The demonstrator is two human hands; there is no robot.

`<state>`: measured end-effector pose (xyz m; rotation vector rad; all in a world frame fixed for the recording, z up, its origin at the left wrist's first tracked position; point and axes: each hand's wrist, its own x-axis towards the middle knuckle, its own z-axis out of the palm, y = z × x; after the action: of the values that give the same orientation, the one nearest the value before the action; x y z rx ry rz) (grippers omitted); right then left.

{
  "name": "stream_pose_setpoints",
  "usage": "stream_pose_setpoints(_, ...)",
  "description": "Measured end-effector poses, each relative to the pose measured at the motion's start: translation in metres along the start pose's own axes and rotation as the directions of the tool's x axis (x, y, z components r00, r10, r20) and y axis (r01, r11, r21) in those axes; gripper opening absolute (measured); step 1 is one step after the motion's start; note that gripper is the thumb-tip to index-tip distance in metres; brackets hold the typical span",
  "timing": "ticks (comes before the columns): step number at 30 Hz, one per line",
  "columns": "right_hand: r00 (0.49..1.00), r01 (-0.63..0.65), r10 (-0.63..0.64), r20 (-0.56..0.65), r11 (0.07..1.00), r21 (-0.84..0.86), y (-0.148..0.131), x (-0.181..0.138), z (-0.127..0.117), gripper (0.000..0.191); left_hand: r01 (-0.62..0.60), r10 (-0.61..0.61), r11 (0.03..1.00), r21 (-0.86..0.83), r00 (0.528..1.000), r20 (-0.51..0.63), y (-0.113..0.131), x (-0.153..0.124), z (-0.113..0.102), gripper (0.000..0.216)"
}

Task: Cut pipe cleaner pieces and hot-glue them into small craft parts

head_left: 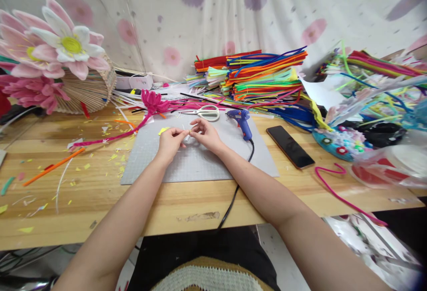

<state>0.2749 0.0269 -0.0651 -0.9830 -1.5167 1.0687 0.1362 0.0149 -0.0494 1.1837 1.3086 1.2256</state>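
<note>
Over the grey cutting mat (207,166), my left hand (171,143) and my right hand (206,134) meet with fingertips pinched together. Between them is a small, thin white piece (187,138), too small to make out fully; the fingers hide part of it. Just beyond my hands lie white-handled scissors (209,113). A blue hot glue gun (243,124) rests to the right of my right hand, its black cord running down over the table edge. A magenta pipe-cleaner flower (154,103) with a long wrapped stem lies to the left of the mat.
Colourful pipe-cleaner bundles (263,77) are stacked at the back. A phone (290,147) lies right of the mat, near a bent magenta pipe cleaner (336,193). Large pink-and-white flowers (71,44) stand at the left. Yellow scraps and an orange pipe cleaner (53,167) litter the wooden table (100,211).
</note>
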Motion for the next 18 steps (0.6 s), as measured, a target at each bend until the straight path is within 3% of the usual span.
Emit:
stream_pose_setpoints(7,0.995,-0.068,0.061,0.083,0.994,0.087,-0.0050,-0.0014,0.0024,0.045,-0.006,0.011,0.982,-0.187,1.000,0.026,0.0006,0.0013,0.0016,0.031)
stream_pose_setpoints(13,0.985,-0.171,0.166,0.046,0.974,0.147,-0.0048,0.0008,0.0031,0.046,-0.056,0.059,0.991,-0.119,0.998,0.020,-0.0003,0.0005,0.0029,0.026)
stream_pose_setpoints(18,0.976,-0.217,0.217,0.021,0.956,0.196,-0.0082,0.0003,0.0023,0.045,-0.022,0.026,0.996,-0.088,0.999,0.041,-0.0021,0.0015,0.0033,0.027)
